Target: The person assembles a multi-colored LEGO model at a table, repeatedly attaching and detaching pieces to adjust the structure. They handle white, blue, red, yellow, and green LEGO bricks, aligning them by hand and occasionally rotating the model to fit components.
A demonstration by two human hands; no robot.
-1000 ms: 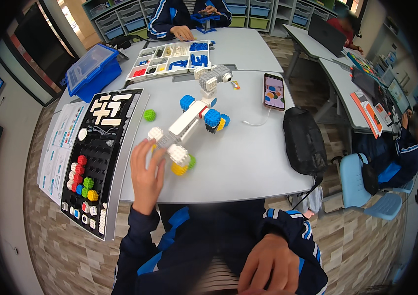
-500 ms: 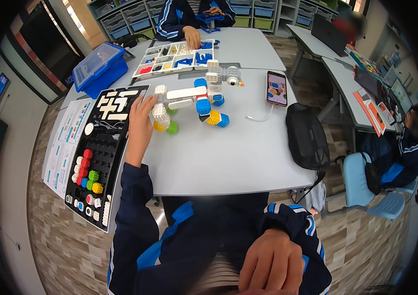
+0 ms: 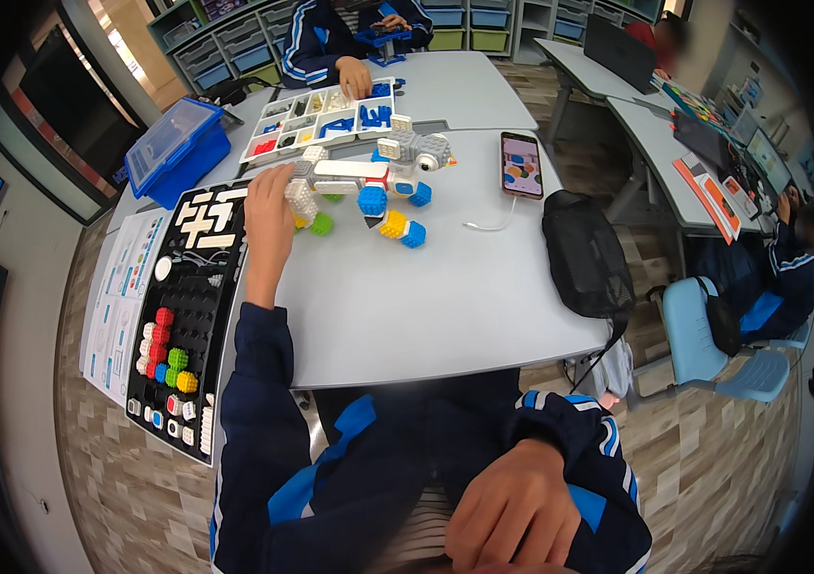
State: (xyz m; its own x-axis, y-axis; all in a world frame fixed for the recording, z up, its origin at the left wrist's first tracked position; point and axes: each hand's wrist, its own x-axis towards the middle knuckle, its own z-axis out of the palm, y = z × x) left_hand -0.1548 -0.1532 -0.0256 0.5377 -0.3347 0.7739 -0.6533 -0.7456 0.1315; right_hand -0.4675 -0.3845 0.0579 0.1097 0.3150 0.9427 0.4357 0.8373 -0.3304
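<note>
Model: block-built toy [image 3: 359, 187] sits on the grey table [image 3: 445, 287], near its far edge.
Left hand [image 3: 268, 206]: fingers wrapped on the white end.
Right hand [image 3: 512, 507]: loosely curled in the lap, holding nothing.
Advice: grip the white body, not the coloured wheels, which would probably pop off.

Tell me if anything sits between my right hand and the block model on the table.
The right hand rests low on the lap, below the table's near edge. Between it and the block model lies only bare tabletop. The black bag stands off to the right, out of the straight line. The left hand already touches the model's left end.
</note>
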